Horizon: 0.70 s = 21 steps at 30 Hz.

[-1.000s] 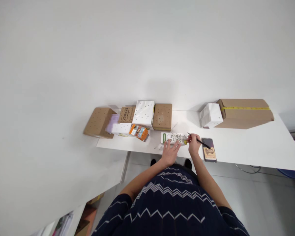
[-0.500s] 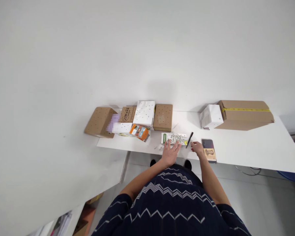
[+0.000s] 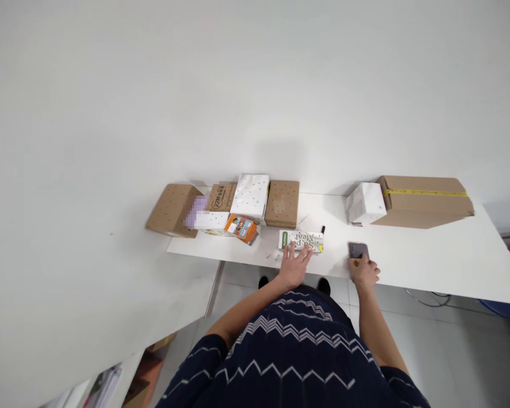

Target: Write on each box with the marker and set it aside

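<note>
I see my left hand [image 3: 294, 266] lying flat, fingers spread, on the near edge of the flat white printed carton [image 3: 301, 239] at the front of the white table [image 3: 429, 255]. My right hand [image 3: 364, 271] covers the near end of the dark rectangular phone [image 3: 357, 249]; I cannot tell whether its fingers grip it. A black pen [image 3: 322, 229] lies just beyond the carton.

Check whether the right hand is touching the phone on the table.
Touching. In the head view the right hand lies over the near end of the phone, covering it with no gap showing.
</note>
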### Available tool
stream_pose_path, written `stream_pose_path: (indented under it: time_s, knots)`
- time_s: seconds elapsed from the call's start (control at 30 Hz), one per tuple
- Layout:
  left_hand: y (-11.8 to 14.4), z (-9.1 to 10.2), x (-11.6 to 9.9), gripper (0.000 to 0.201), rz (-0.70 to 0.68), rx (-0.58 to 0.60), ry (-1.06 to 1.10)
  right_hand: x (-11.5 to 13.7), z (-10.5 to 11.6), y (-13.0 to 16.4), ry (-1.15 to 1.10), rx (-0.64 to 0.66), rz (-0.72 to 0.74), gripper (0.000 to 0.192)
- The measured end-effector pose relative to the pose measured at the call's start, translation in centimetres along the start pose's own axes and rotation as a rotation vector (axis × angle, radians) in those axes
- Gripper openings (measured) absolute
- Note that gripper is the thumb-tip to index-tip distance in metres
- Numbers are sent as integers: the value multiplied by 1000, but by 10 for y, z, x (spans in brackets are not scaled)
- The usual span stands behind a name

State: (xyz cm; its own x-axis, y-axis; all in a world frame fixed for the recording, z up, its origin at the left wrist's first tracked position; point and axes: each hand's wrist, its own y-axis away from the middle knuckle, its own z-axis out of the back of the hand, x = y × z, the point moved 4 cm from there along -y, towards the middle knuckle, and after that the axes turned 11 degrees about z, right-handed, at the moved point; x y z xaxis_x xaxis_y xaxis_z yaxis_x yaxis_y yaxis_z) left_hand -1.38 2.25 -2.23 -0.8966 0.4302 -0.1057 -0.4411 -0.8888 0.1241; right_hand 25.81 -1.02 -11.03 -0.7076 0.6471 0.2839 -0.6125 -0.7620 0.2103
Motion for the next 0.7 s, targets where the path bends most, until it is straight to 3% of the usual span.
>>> stream_pose_path:
  time_s: [0.1,0.2,0.33,0.4,0.47,0.6,0.7]
  knots:
    - [0,-1,0,66,3,1,-1,7,4,4,-117,-12,-85,62]
    - [0,0,0,64,-4,3,5,17,9,9,-467,40,-204,61]
    - [0,3,0,65,-4,17,9,47,26,19,-1185,233,-247,57]
    - [0,4,0,66,-5,22,12,73,46,29,-1598,389,-185,57]
    - [1,3,-1,67,-4,27,18,99,69,43,-1866,514,-140,55]
    - [-1,-6,0,67,-12,22,75,146,97,78,-2119,748,-114,51]
    - [-4,-19,4,58,2,-13,162,171,89,105,-2161,932,-196,49]
